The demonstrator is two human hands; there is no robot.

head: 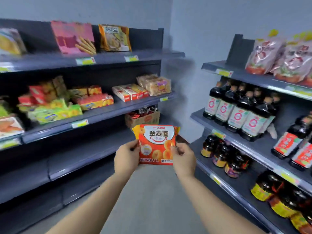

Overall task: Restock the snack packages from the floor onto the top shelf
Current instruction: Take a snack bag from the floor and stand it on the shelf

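Note:
An orange-red snack package [156, 144] with ring-shaped snacks printed on it is held upright in front of me, above the aisle floor. My left hand [127, 156] grips its left edge and my right hand [183, 157] grips its right edge. The top shelf [108, 59] of the left rack carries a pink biscuit pack [72, 38], an orange pack [115, 38] and a yellowish pack at the far left, with bare room at its right end.
The left rack's middle shelf [118, 107] holds cracker boxes; its lower shelves look bare. A cardboard box [143, 117] of red packets sits at the aisle's far end. The right rack [253, 146] holds dark sauce bottles, with pink bags [278, 59] on top.

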